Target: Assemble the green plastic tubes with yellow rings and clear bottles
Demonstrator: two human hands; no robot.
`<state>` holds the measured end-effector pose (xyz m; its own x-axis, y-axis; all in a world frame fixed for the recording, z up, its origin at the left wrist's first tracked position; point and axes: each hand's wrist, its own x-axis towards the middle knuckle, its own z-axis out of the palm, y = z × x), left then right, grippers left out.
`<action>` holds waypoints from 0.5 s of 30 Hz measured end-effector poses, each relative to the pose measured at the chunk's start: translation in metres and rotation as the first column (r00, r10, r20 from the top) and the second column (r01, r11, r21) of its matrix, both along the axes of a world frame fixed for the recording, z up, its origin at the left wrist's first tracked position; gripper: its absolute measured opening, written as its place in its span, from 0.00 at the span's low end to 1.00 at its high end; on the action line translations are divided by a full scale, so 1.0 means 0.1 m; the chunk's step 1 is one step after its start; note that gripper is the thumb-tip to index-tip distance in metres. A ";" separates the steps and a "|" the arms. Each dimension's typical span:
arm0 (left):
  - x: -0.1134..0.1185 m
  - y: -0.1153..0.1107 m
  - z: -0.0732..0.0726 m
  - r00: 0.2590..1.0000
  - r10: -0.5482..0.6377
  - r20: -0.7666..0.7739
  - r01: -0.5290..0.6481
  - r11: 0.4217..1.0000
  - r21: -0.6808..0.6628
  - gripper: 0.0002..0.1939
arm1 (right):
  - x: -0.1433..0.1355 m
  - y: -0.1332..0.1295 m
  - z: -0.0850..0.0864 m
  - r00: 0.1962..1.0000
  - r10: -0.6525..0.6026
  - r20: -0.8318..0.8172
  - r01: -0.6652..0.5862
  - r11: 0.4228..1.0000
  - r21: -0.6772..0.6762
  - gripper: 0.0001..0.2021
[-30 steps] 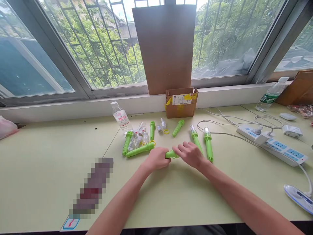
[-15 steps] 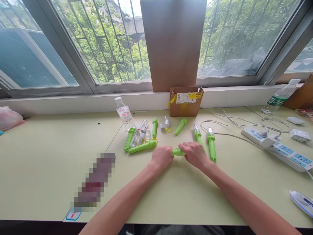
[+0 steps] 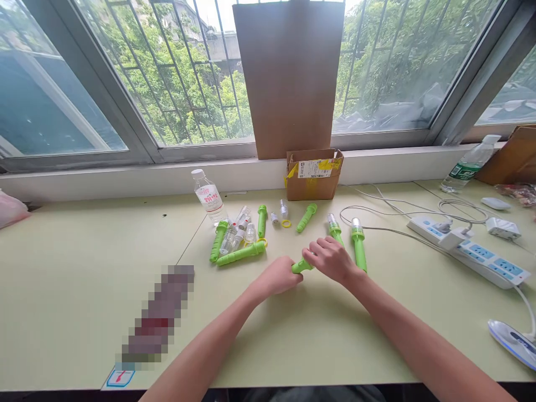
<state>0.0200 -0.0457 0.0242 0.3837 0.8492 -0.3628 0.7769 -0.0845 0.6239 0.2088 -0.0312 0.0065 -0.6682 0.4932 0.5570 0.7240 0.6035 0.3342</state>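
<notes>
Beyond the hands: a cardboard box (image 3: 313, 188) with yellow tape; a red-labelled bottle (image 3: 210, 202) beside clear caps (image 3: 228, 240) and loose green handles (image 3: 242, 254).
Close by the right hand: two clear-topped green sticks (image 3: 359, 245), one partly hidden behind it.
Farther right: a white power strip (image 3: 469, 251) with plugs and looping cables (image 3: 391, 207).
Left hand (image 3: 280, 276): low over the table (image 3: 355, 346), forearm slanting inward, fingers wrapped round one end of the green piece (image 3: 302, 266).
Right hand (image 3: 331, 259): knuckles up, fingers curled over its other end.
Green piece: between both hands, mostly covered, seemingly plastic.
Surfaces: ribbed green handles, see-through caps, smooth pale-green tabletop.
</notes>
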 end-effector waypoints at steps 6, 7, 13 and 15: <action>0.03 0.01 -0.08 0.969 0.008 -0.246 0.060 0.962 0.265 0.09 | -0.05 -0.04 0.02 0.996 -0.083 0.043 0.087 0.990 -0.114 0.13; 0.04 0.01 -0.08 0.958 0.005 -0.286 0.089 0.945 0.315 0.09 | -0.06 -0.05 0.02 0.993 -0.099 0.060 0.107 0.985 -0.135 0.13; 0.06 0.00 -0.03 0.931 0.034 -0.365 0.148 0.877 0.458 0.09 | -0.07 -0.04 -0.01 0.984 -0.175 0.033 0.178 0.977 -0.120 0.11; 0.03 -0.01 0.05 0.964 -0.012 -0.265 0.107 0.932 0.347 0.07 | -0.04 -0.03 -0.02 0.994 -0.112 -0.002 0.111 0.991 -0.080 0.12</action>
